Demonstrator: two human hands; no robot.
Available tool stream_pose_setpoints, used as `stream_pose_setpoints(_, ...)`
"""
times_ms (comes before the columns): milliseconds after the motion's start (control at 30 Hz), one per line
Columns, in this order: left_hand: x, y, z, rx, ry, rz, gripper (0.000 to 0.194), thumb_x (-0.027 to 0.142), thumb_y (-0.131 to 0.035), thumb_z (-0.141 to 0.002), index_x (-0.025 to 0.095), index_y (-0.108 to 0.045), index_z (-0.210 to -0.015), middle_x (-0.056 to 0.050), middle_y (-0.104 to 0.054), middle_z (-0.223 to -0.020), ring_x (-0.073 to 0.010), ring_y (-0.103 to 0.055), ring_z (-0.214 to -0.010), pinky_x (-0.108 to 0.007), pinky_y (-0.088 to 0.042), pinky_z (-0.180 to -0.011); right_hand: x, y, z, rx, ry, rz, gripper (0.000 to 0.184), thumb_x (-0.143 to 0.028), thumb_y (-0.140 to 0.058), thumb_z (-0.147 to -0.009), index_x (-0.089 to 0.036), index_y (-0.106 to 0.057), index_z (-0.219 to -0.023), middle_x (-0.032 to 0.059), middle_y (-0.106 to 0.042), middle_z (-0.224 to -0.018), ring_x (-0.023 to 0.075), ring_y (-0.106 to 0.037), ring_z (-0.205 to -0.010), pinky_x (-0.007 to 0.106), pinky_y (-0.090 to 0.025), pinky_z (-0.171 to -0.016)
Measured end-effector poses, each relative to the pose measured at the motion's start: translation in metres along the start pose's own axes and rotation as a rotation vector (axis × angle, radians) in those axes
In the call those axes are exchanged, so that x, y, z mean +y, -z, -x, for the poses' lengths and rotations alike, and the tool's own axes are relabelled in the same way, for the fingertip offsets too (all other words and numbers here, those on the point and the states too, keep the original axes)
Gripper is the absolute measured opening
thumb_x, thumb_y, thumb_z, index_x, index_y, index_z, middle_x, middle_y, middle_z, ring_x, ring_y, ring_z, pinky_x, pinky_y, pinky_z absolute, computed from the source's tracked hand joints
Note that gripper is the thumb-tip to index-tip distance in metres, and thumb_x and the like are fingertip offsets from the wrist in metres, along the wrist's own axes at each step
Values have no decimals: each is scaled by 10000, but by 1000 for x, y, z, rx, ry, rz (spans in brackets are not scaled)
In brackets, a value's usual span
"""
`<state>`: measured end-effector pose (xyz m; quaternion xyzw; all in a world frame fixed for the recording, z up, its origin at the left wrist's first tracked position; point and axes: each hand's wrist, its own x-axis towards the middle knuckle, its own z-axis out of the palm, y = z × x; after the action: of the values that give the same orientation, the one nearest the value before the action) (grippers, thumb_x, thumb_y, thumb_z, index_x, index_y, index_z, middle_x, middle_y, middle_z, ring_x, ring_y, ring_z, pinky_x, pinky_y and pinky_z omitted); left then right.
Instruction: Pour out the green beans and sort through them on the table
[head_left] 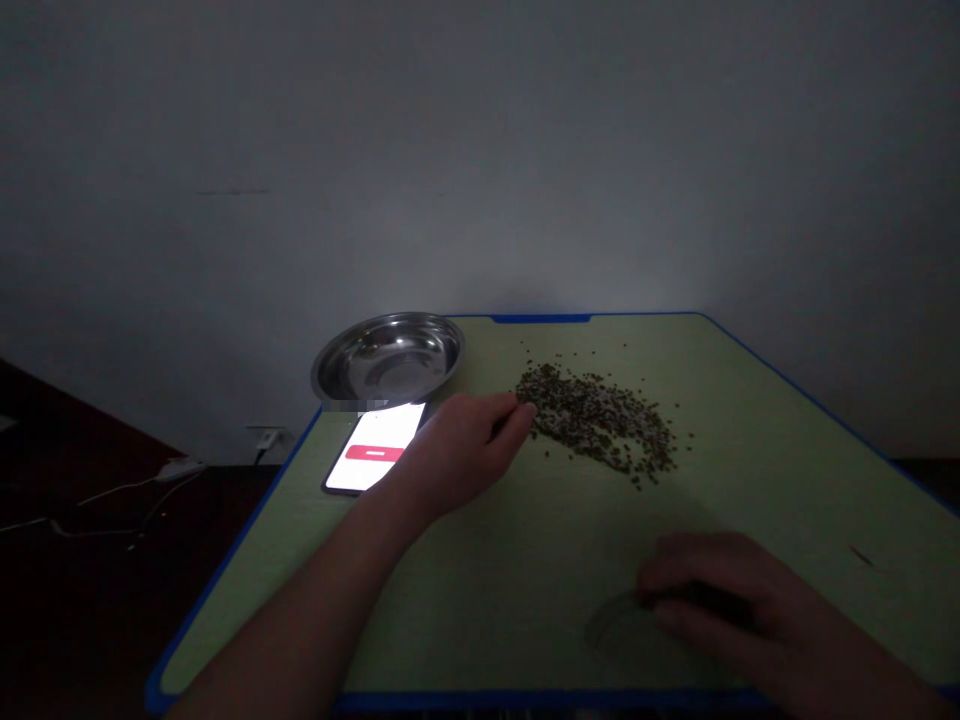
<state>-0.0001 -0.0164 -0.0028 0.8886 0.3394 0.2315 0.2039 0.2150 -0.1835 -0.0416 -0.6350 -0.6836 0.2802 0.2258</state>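
Item: small dark grains [559, 390], many, loose. We find them spread over the middle of the tabletop [480, 600], toward its far edge, in one uneven patch that thins to single grains around its border.

Item: metal bowl [401, 375], one, shiny, upright at the far left corner. We make out no grains in it, though the light is poor.

Item: phone [375, 475], one, screen lit, lying along the left edge on the near side of the bowl, partly hidden by the forearm.

Item: left hand [476, 445], mostly closed, thumb and forefinger brought nearly together at the left end of the patch. We cannot tell whether it has hold of any grains.

Item: right hand [720, 590], low near the near edge, toward the right corner, fingers curled and thumb below them. A faint curved shape [604, 620] shows at its fingertips; we cannot tell what this is, nor whether it is held.

Item: thin dark sliver [861, 555], one, near the right edge, unidentified.

Progress, in our judgement: early. We count no finished portion; no separate heap has been made, and nearly all the visible grains lie in the one patch, yet to be dealt with.
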Motion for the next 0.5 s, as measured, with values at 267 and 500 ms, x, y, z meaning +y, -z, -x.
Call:
stream_pose_setpoints(267,0,-1,2,-41,50,2,401,358,-378,-940,169,-390,-587,63,-340,-503,-72,-341,-471,-260,-180,-494,5,2,-13,-8,-29,-65,209,-417,-577,-797,-267,-722,-784,30,-722,-811,190,-669,-777,254,-548,-690)
stream_pose_setpoints(500,0,-3,5,-43,45,-34,390,351,-369,-943,171,-394,-598,57,-357,-513,-75,-345,-476,-274,-174,-504,10,4,-18,229,-29,-169,238,-469,-625,-733,-259,-719,-790,32,-722,-789,190,-669,-738,233,-543,-642)
